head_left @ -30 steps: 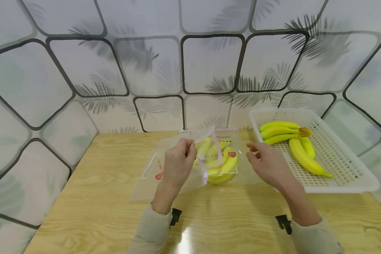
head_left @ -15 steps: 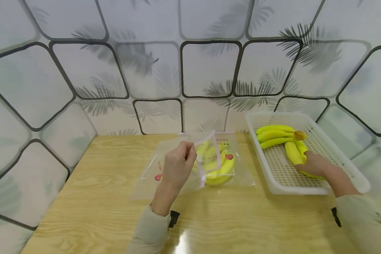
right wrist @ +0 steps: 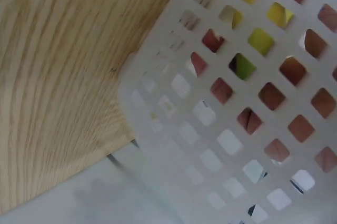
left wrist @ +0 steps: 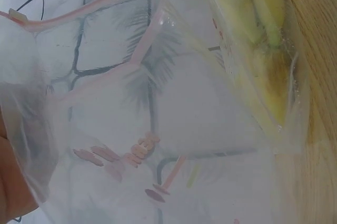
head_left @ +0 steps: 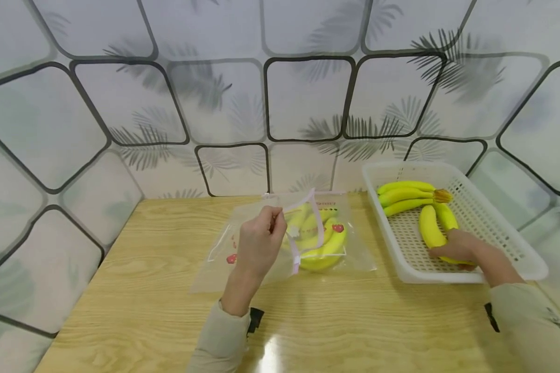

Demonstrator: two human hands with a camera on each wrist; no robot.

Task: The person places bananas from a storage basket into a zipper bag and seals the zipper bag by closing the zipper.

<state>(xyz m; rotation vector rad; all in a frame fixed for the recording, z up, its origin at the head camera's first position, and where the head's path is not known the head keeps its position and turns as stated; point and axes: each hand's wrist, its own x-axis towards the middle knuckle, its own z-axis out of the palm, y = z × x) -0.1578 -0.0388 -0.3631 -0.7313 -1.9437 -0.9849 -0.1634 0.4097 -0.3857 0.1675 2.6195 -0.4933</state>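
My left hand (head_left: 261,235) grips the edge of a clear zip bag (head_left: 219,267) by its mouth. That bag has a pink seal (left wrist: 95,9) and red strawberry prints; its mouth gapes toward the right. Just behind it lies a second clear bag (head_left: 361,259) with yellow bananas (head_left: 324,259) inside. Off to the right, my right hand (head_left: 464,246) reaches into a white perforated basket (head_left: 536,264) and grips the near end of a pair of bananas (head_left: 429,228). Through the basket's holes, the right wrist view shows fingers (right wrist: 274,97) beside yellow and green banana skin.
Another bunch of bananas (head_left: 406,198) lies at the back of the basket, its brown stem pointing right. Bags and basket stand on a wooden table (head_left: 135,290), against a patterned wall covering (head_left: 233,119).
My right hand has moved right from beside the bags into the basket, onto the bananas, its fingers now lower around their near end. The left hand stays at the bag's mouth.
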